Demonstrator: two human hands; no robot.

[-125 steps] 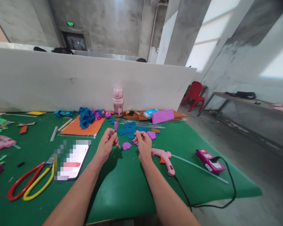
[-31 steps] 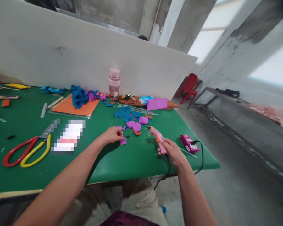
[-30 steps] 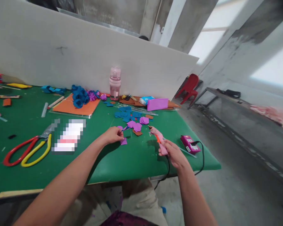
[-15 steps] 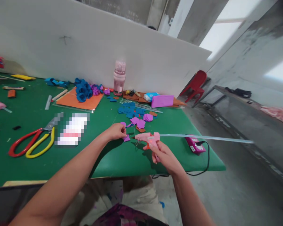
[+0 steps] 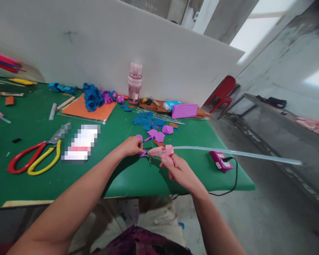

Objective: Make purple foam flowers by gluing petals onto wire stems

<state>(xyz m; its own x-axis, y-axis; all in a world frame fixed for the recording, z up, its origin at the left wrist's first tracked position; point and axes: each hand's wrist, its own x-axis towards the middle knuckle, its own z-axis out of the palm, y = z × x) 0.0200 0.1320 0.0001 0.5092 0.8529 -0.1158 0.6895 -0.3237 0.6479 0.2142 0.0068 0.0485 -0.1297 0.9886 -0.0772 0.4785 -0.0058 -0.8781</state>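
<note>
My right hand (image 5: pixel 177 167) grips a pink glue gun (image 5: pixel 161 152) with a small lit light on its side. A long clear glue stick (image 5: pixel 228 152) juts out of its back to the right. The gun's nozzle points left, right beside a purple piece (image 5: pixel 143 153) under my left hand (image 5: pixel 133 146). Those left fingers are pinched on purple foam or felt, with a thin dark blue strip (image 5: pixel 147 140) showing at their tips. Just beyond lie loose purple petal-shaped pieces (image 5: pixel 159 136) and blue cut pieces (image 5: pixel 145 121).
Large red-and-yellow-handled scissors (image 5: pixel 44 147) lie left of a blurred-out flat object (image 5: pixel 82 144). Behind are blue flowers (image 5: pixel 92 97) on an orange sheet (image 5: pixel 82 112) and a pink bottle (image 5: pixel 135 83). A magenta power block (image 5: pixel 220 161) with a black cable sits near the right edge.
The glue gun has moved left, bringing its nozzle up to the purple piece by my left hand. My left hand stays nearly in place, still pinching. The view has shifted slightly.
</note>
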